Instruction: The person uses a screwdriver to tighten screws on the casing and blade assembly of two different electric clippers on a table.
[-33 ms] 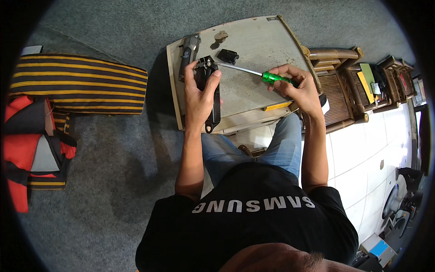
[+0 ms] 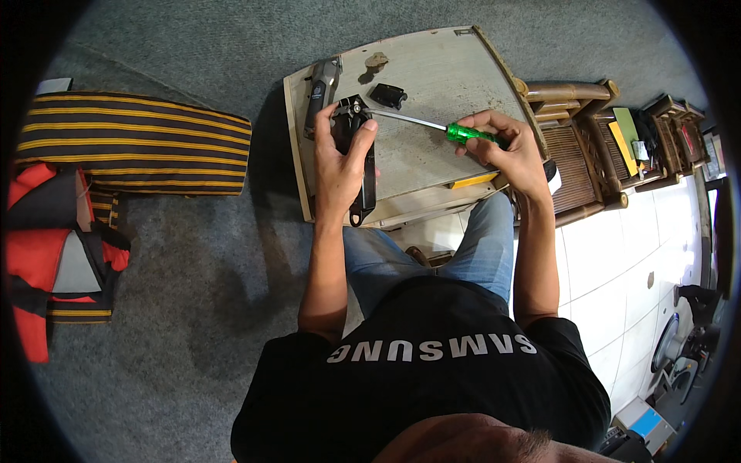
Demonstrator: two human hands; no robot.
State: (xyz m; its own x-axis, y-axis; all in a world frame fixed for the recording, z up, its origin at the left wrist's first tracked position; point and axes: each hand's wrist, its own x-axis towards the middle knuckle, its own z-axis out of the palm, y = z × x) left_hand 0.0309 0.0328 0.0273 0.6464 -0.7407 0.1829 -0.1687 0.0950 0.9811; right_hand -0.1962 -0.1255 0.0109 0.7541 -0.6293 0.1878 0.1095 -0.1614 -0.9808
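My left hand [image 2: 338, 174] is closed around a long black hair clipper body [image 2: 367, 181], which has a hanging loop at its near end. The clipper's far end is uncovered, with small metal parts showing between my thumb and fingers. In my right hand [image 2: 517, 150] is a screwdriver [image 2: 468, 133] with a clear green handle, gripped between thumb and fingers. Its shaft points left, and the tip meets or nearly meets the exposed far end. A grey clipper cover [image 2: 324, 81] lies beyond my left fingers. Close by sits a small black plastic piece [image 2: 388, 96].
Everything rests on a worn pale tabletop [image 2: 440, 77], where a brown lump [image 2: 377, 61] lies near the far edge. A bamboo bench [image 2: 575, 158] stands to the right. On the left are a striped cushion [image 2: 139, 143] and a red-black garment [image 2: 38, 247] above grey carpet.
The screwdriver's tip and shaft have shifted very slightly at the clipper's far end. My hands hold practically the same places.
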